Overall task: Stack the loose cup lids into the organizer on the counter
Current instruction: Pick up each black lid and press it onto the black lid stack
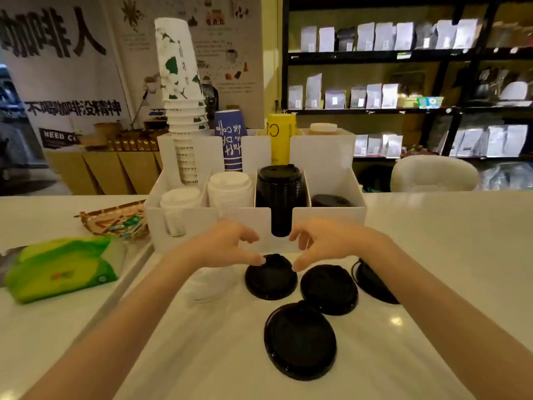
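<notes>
White surface [432,255] is carrying everything, and both hands, the left hand [227,246] and right hand [326,243], are hovering loosely curled and empty, thumbs touching the rim of the farthest black lid [271,280], just before the organizer [253,223]. Three more black lids [300,340] are lying near them, while bare surface is stretching open rightward; a green tissue pack [63,267] is sitting left.

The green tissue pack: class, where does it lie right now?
In the head view, the green tissue pack lies on the counter's left side, just in front of the woven basket, left of the white organizer.
</notes>
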{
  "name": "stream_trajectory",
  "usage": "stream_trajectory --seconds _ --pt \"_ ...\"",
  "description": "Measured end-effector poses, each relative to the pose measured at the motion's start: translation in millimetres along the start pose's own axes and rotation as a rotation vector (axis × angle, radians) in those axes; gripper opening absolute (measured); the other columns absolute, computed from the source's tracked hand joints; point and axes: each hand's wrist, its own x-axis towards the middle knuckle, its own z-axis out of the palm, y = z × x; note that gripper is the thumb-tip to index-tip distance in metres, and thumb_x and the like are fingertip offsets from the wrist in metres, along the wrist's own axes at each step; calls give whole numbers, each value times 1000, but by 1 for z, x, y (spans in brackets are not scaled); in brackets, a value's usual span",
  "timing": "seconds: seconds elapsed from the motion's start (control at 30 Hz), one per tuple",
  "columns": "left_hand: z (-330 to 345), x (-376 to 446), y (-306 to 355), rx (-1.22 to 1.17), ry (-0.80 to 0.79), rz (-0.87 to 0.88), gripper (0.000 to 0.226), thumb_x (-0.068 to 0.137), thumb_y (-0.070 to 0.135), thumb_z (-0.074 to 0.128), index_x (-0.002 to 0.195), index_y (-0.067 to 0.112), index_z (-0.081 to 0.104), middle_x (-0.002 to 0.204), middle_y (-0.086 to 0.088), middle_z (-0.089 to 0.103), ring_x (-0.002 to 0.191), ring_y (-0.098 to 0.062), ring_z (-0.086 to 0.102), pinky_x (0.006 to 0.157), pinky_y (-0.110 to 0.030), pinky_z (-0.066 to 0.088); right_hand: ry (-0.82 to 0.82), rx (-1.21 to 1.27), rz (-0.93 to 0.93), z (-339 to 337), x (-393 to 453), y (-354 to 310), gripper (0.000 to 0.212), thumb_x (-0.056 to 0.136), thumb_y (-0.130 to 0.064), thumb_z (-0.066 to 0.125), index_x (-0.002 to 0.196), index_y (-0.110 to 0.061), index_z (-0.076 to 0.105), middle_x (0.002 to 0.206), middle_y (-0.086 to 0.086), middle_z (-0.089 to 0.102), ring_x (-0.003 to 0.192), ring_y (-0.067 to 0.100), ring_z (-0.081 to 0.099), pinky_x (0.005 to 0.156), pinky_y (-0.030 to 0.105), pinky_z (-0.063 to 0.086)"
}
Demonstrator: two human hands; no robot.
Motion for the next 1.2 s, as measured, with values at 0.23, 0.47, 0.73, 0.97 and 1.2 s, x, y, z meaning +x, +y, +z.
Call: stream_trajectory --seconds 0.23,0.47,0.73,0.97,1.2 --pt "30 6 -7 140 -86 -48 86 59 57 70 131 22 39 136 0 46 123 -18 41 103 -35 36 -69 -22 39 33 18 2 81 68 -42 73 135 -15 35 137 6 47 122 24 46 98 34 41" --pt "36 10 -1 200 -92 -43 71 58 56 71 116 19 51 114 -4 59 102 -21 53 90 -40 47 -88 -35 29 41 24 4 72 61 -50 74 119 -16 50 117 6 58 101 23 56 88 38 51" --pt "3 12 5 140 -95 -1 67 54 51 76 109 19 56 106 -2 65 97 -18 58 86 -38 51 -7 91 -45 21 15 -2 66 68 -42 72 124 -17 48 122 2 55 112 19 51 86 27 44" --pt "-48 14 11 -88 -5 77 65 59 37 79 117 26 53 109 9 63 102 -9 57 78 -16 43 223 297 -145 -17 -1 -7 54 69 -39 73 116 -24 53 111 -5 62 98 6 55 74 14 43" --pt "-73 36 15 -384 352 189 70 56 31 80 120 27 52 102 16 60 102 -4 55 80 -18 46 486 456 -169 -51 7 1 57 67 -38 74 118 -24 53 110 -7 61 101 8 56 84 26 48"
